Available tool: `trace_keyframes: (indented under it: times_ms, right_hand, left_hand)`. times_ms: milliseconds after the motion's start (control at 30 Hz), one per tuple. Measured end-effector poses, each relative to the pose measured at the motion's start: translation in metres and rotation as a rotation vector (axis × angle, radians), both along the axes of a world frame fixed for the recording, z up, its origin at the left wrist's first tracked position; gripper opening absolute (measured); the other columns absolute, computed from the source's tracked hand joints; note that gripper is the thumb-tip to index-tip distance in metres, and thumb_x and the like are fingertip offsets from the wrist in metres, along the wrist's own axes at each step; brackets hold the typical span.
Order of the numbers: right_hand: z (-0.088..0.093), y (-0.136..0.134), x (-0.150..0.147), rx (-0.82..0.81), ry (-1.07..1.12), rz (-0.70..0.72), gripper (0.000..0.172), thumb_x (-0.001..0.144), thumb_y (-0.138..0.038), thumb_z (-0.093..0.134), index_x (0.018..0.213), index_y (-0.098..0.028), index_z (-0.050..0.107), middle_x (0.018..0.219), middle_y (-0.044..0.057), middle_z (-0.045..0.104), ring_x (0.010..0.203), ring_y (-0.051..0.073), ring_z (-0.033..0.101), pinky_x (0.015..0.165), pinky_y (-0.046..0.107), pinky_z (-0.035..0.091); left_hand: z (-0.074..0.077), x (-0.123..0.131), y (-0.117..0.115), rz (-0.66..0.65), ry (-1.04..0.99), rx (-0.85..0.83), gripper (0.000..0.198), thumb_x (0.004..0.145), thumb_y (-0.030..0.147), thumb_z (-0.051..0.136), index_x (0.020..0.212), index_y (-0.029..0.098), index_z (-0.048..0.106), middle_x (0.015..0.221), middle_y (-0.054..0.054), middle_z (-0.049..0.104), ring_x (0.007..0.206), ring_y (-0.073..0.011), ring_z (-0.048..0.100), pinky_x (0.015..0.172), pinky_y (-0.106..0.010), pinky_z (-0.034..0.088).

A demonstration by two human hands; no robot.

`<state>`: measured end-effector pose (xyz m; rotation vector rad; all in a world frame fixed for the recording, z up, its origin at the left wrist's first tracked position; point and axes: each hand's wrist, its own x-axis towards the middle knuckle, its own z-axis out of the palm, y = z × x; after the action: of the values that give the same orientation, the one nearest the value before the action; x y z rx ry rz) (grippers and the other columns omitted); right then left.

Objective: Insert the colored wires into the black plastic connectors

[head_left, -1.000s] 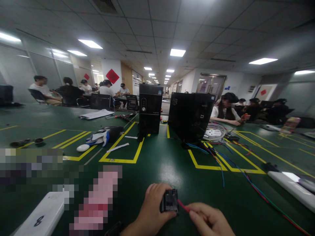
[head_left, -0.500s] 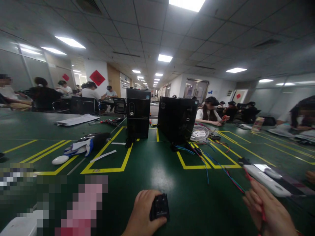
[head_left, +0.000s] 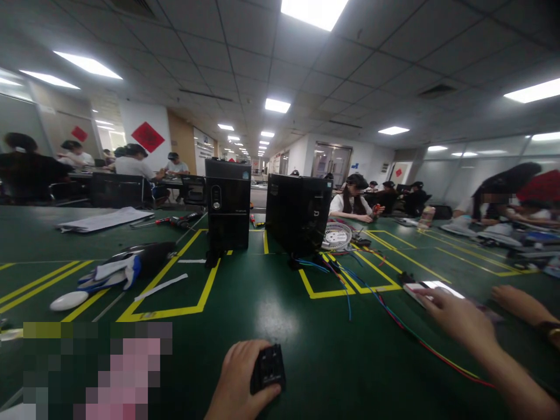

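Blk part (head_left: 273, 366) in L hand (head_left: 240, 373), R hand (head_left: 461, 316) well apart.

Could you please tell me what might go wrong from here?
The right hand, stretched out at the white object, is close to another person's hand, so the two might bump.
Coloured wires run loose near the right forearm and could get snagged.
The left hand alone grips the black part, which might slip if attention stays on the right.
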<state>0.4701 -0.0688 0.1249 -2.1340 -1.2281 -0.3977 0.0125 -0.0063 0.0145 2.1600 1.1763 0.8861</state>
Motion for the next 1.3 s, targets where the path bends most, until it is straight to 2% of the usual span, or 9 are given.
trace_keyframes:
  times_ms: [133, 300, 467, 633, 767, 933, 1067, 1133, 1300]
  right_hand:
    - [-0.039, 0.030, -0.004, -0.275, -0.028, 0.007, 0.029, 0.078, -0.038, 0.056, 0.092, -0.025, 0.077, 0.087, 0.013, 0.075, 0.075, 0.032, 0.068, 0.055, 0.035, 0.043]
    - [-0.072, 0.040, -0.003, -0.451, -0.024, 0.020, 0.031, 0.084, -0.028, 0.051, 0.103, -0.024, 0.073, 0.103, 0.012, 0.073, 0.091, 0.030, 0.067, 0.067, 0.038, 0.048]
    - [-0.078, 0.035, -0.001, -0.468, -0.036, 0.092, 0.032, 0.086, -0.027, 0.048, 0.107, -0.020, 0.072, 0.109, 0.012, 0.069, 0.097, 0.028, 0.065, 0.077, 0.037, 0.048]
    - [-0.066, 0.035, -0.011, -0.380, -0.057, 0.130, 0.034, 0.085, -0.028, 0.045, 0.101, -0.017, 0.073, 0.104, 0.015, 0.069, 0.093, 0.030, 0.065, 0.079, 0.040, 0.048]
    - [-0.051, 0.037, -0.061, -0.236, -0.099, 0.256, 0.038, 0.089, -0.027, 0.038, 0.109, -0.015, 0.068, 0.113, 0.017, 0.065, 0.108, 0.032, 0.056, 0.093, 0.047, 0.041]
    - [-0.043, 0.028, -0.177, -0.267, -0.109, 0.730, 0.031, 0.088, -0.030, 0.050, 0.116, -0.027, 0.064, 0.112, 0.005, 0.066, 0.107, 0.021, 0.057, 0.094, 0.033, 0.044]
    - [-0.050, 0.027, -0.246, -0.471, -0.009, 1.246, 0.079, 0.068, -0.030, 0.073, 0.141, -0.023, 0.041, 0.138, 0.011, 0.050, 0.123, 0.027, 0.047, 0.102, 0.039, 0.039]
    - [-0.056, 0.033, -0.260, -0.511, 0.030, 1.305, 0.086, 0.068, -0.032, 0.074, 0.144, -0.019, 0.035, 0.143, 0.015, 0.044, 0.127, 0.030, 0.042, 0.105, 0.043, 0.035]
    - [-0.071, 0.049, -0.262, -0.420, 0.114, 1.285, 0.071, 0.073, -0.033, 0.072, 0.137, -0.018, 0.045, 0.130, 0.015, 0.056, 0.115, 0.029, 0.051, 0.098, 0.042, 0.040]
  left_hand:
    - [0.002, 0.000, 0.000, 0.009, -0.001, -0.012, 0.046, 0.062, 0.015, 0.073, 0.105, 0.027, 0.061, 0.107, -0.003, 0.065, 0.105, -0.0295, 0.054, 0.097, -0.049, 0.036]
    - [0.006, -0.001, 0.000, -0.027, 0.034, -0.030, 0.045, 0.062, 0.017, 0.073, 0.105, 0.025, 0.062, 0.107, -0.004, 0.065, 0.106, -0.0299, 0.055, 0.096, -0.048, 0.037]
    - [0.005, -0.002, 0.002, -0.031, 0.026, 0.004, 0.045, 0.062, 0.017, 0.073, 0.104, 0.027, 0.061, 0.106, -0.003, 0.066, 0.103, -0.0298, 0.057, 0.094, -0.047, 0.039]
    - [-0.001, -0.002, 0.004, -0.025, 0.023, 0.004, 0.047, 0.063, 0.020, 0.073, 0.107, 0.025, 0.060, 0.108, -0.005, 0.065, 0.104, -0.0304, 0.056, 0.093, -0.047, 0.040]
    - [0.000, -0.001, 0.003, -0.021, 0.031, -0.017, 0.047, 0.063, 0.020, 0.073, 0.108, 0.025, 0.059, 0.109, -0.006, 0.065, 0.106, -0.0309, 0.055, 0.095, -0.048, 0.038]
    - [0.002, -0.002, 0.001, -0.015, 0.034, -0.007, 0.048, 0.063, 0.022, 0.075, 0.109, 0.025, 0.059, 0.111, -0.006, 0.064, 0.107, -0.0308, 0.054, 0.095, -0.047, 0.038]
    - [-0.007, -0.003, 0.006, -0.063, 0.037, 0.029, 0.052, 0.066, 0.032, 0.077, 0.114, 0.023, 0.058, 0.114, -0.008, 0.064, 0.107, -0.0314, 0.055, 0.095, -0.047, 0.039]
    - [-0.012, -0.003, 0.010, -0.061, 0.025, 0.041, 0.057, 0.067, 0.035, 0.077, 0.118, 0.021, 0.055, 0.116, -0.010, 0.064, 0.108, -0.0315, 0.056, 0.096, -0.047, 0.039]
    - [-0.024, -0.006, 0.019, -0.082, 0.009, 0.056, 0.065, 0.069, 0.049, 0.075, 0.123, 0.023, 0.052, 0.115, -0.010, 0.065, 0.105, -0.0319, 0.058, 0.094, -0.047, 0.042]
